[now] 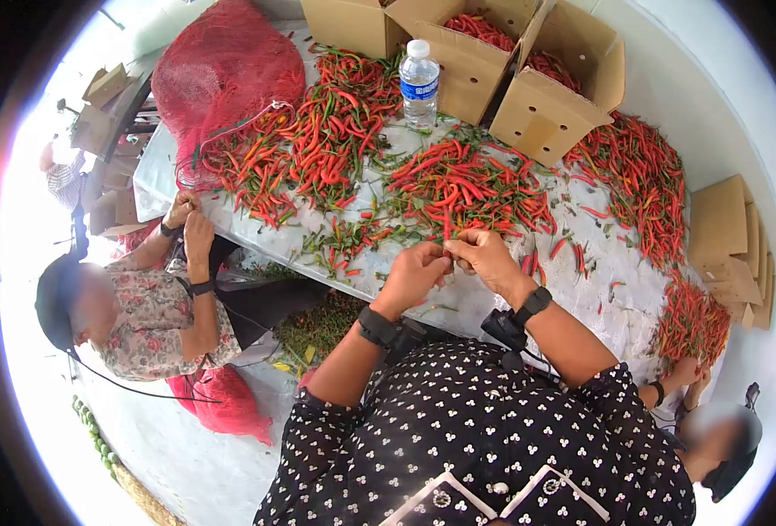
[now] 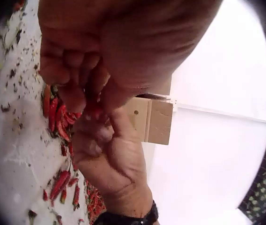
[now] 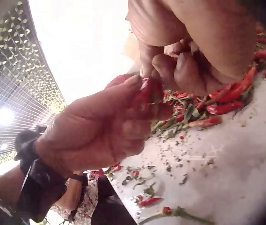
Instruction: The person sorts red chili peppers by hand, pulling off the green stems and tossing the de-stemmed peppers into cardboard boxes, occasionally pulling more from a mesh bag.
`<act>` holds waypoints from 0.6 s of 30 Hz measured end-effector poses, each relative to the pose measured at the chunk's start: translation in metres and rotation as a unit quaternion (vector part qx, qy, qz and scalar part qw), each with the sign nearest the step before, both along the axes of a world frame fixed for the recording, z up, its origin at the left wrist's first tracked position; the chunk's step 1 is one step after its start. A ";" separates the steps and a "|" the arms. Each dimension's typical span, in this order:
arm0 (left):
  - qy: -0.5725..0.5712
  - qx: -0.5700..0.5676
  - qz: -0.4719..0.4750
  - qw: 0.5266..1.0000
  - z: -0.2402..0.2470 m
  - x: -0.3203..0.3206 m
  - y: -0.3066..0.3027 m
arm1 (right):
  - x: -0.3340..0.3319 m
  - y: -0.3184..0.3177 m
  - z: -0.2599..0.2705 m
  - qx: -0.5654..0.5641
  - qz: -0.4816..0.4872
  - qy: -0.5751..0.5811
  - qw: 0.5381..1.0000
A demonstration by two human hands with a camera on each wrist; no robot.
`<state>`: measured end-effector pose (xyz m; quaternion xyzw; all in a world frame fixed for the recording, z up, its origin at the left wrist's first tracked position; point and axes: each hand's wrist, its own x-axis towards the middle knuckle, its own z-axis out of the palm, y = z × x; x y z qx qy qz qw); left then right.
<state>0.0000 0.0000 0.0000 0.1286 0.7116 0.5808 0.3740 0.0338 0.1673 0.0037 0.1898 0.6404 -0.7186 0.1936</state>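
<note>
Over the table's near edge, my left hand and right hand meet fingertip to fingertip in the head view. A red chili pepper shows in the left hand's curled fingers in the right wrist view. The thumb and forefinger of my right hand pinch at its end, and fingers hide most of it. In the left wrist view only a bit of red shows between the two hands. Just beyond the hands lies a heap of red chilies with green stems and leaves.
A water bottle stands behind the heap, before open cardboard boxes of chilies. A red mesh sack lies at the back left. More chilies are piled right. People work at the left and lower right.
</note>
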 end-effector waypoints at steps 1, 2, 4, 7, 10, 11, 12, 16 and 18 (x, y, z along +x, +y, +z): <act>-0.044 0.043 0.032 0.998 -0.003 0.000 0.001 | 0.001 0.000 0.000 -0.051 -0.024 0.017 0.998; -0.086 0.087 0.063 0.990 -0.005 -0.002 0.002 | -0.001 0.001 0.000 -0.102 -0.047 0.036 0.993; -0.133 0.131 0.081 0.979 0.005 -0.008 -0.007 | -0.007 -0.009 0.011 -0.110 -0.056 0.039 0.992; -0.210 0.191 0.106 0.953 0.004 -0.006 -0.010 | -0.006 -0.007 0.010 -0.142 -0.071 0.026 0.987; -0.243 0.217 0.113 0.939 0.005 -0.008 -0.016 | -0.008 -0.006 0.011 -0.170 -0.073 0.021 0.983; -0.259 0.227 0.112 0.932 0.006 -0.009 -0.017 | -0.009 -0.006 0.011 -0.169 -0.072 0.019 0.983; -0.256 0.227 0.114 0.933 0.007 -0.009 -0.017 | -0.010 -0.007 0.012 -0.169 -0.069 0.021 0.983; -0.234 0.226 0.117 0.938 0.012 -0.009 -0.014 | -0.014 -0.013 0.013 -0.165 -0.055 0.052 0.983; -0.221 0.226 0.114 0.942 0.014 -0.010 -0.013 | -0.015 -0.016 0.014 -0.158 -0.058 0.060 0.984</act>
